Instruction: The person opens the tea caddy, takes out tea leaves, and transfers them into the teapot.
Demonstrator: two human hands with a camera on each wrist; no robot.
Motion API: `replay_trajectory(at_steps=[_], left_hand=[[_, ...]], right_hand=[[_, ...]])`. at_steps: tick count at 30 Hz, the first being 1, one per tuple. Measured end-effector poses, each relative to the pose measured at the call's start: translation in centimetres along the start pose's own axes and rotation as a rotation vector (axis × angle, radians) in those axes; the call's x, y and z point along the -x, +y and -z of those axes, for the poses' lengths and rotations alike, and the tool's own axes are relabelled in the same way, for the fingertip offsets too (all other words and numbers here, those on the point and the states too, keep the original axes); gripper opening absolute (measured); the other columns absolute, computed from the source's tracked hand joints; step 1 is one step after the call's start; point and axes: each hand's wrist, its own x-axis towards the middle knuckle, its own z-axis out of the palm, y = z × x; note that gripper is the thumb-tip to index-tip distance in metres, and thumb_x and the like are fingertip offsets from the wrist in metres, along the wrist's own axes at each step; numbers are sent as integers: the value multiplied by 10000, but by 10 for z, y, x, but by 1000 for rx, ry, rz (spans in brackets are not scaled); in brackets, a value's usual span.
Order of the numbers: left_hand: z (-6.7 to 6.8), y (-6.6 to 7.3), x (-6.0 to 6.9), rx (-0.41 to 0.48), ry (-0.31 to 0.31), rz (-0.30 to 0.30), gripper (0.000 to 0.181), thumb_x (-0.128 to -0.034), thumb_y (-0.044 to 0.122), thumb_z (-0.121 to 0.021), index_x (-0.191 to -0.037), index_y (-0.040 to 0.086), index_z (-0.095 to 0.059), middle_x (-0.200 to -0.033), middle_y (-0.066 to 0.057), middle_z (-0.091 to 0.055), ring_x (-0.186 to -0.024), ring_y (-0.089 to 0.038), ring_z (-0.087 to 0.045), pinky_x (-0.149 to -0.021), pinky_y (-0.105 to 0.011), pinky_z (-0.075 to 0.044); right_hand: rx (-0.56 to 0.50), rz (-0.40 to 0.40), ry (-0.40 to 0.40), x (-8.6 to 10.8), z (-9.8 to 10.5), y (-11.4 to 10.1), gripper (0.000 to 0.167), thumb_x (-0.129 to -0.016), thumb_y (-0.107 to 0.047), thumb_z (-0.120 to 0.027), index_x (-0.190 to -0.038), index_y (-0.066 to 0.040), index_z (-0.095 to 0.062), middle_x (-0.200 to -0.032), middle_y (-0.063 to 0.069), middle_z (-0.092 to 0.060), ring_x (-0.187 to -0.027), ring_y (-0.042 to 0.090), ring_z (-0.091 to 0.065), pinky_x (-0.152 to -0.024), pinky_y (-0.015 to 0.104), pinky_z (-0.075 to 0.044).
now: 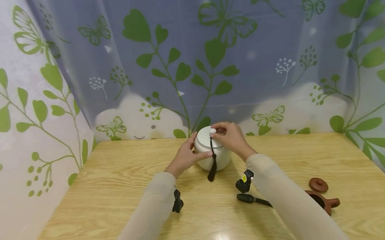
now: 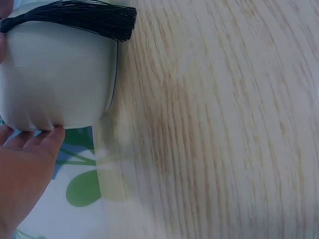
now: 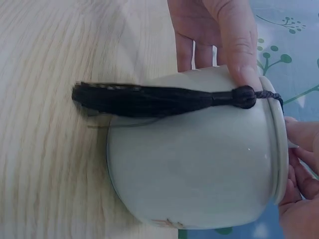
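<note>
A white lidded jar point(image 1: 221, 156) with a black tassel point(image 1: 212, 168) stands at the back of the wooden table. My left hand point(image 1: 186, 157) wraps its left side, fingers behind and thumb across the front near the tassel's cord. My right hand point(image 1: 231, 137) pinches the knob point(image 1: 213, 130) on the white lid point(image 1: 204, 137), which sits on the jar. In the left wrist view, fingers of my left hand point(image 2: 27, 172) lie against the jar point(image 2: 57, 74). In the right wrist view my right hand point(image 3: 301, 174) is at the lid end of the jar point(image 3: 194, 159), partly hidden.
A brown teapot point(image 1: 327, 203), its opening uncovered, is partly behind my right sleeve. Its round brown lid point(image 1: 318, 184) lies behind it. A tool with a black handle point(image 1: 245, 198) lies beside the right forearm. Patterned curtains point(image 1: 179, 59) border the table.
</note>
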Motion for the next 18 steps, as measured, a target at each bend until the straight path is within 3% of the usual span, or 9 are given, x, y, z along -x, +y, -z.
replay_trajectory(at_steps=[11, 18], left_hand=[[-4, 2, -5, -78, 7, 16, 1106, -760, 387, -813, -1556, 113, -96, -1577, -145, -193, -1402, -294, -301, -1097, -443, -347], [-4, 4, -4, -86, 23, 17, 1104, -747, 371, -827, -1552, 101, -122, -1559, -150, -242, -1375, -280, -351, -1084, -423, -368]], right_hand=[[2, 24, 33, 0, -10, -2, 354, -900, -178, -685, -1217, -22, -655, -1104, 174, -609, -968, 297, -593, -825, 428, -514], [-19, 5, 124, 0, -22, 2, 241, -913, -158, -668, -1118, -35, -697, -1054, 150, -604, -922, 274, -571, -798, 403, -489]])
